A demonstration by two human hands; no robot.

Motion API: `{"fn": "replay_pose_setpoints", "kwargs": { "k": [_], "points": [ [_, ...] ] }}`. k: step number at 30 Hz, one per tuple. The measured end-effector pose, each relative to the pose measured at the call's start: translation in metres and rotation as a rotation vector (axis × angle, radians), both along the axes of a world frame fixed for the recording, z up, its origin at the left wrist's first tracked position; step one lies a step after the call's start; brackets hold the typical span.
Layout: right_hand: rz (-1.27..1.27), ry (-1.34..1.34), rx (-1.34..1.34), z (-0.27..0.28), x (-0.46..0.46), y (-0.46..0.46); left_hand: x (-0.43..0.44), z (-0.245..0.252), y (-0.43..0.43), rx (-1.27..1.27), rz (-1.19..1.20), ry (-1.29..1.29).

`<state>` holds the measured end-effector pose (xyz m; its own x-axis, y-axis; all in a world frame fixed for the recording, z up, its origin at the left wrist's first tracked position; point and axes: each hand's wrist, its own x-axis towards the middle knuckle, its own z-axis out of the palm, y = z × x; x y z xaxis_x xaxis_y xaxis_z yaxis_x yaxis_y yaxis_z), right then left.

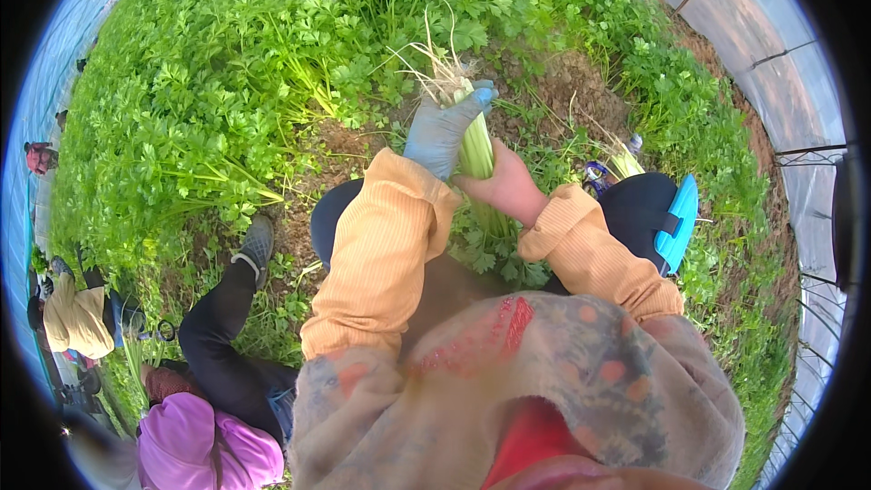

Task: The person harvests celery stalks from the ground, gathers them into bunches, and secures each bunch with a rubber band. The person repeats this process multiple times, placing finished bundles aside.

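Observation:
A bunch of celery (478, 150) is upside down between my two hands, its pale roots pointing up and away from me and its leaves hanging by my lap. My left hand (449, 128), in a thin blue-grey glove, grips the stalks just below the roots. Lower down, my bare right hand (502, 184) is wrapped around the same stalks. Both forearms wear orange corduroy sleeves. To the right of my hands, more pulled celery (626, 162) with roots lies beside my knee, close to a purple ring-shaped object (597, 177) that I cannot identify.
Dense growing celery (224, 82) stands ahead and to the left, with bare soil (585, 92) in front. A co-worker in a purple top (204, 442) sits close at lower left, one shoe (257, 245) near my knee. Other people are farther left. Plastic greenhouse sheeting (748, 27) rises at right.

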<state>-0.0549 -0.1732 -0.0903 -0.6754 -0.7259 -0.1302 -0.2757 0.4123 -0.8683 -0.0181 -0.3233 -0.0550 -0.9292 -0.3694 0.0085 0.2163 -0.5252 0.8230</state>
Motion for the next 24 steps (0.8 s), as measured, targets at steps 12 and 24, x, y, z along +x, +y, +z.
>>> {"fn": "replay_pose_setpoints", "kwargs": {
  "k": [12,24],
  "points": [
    [-0.046,-0.356,-0.406,-0.016,-0.013,0.003,0.0,-0.022,0.001,0.093,0.044,-0.167],
    [-0.071,-0.069,-0.269,-0.022,-0.009,0.006,-0.003,-0.021,0.005,-0.044,0.011,-0.14]
  ]
}}
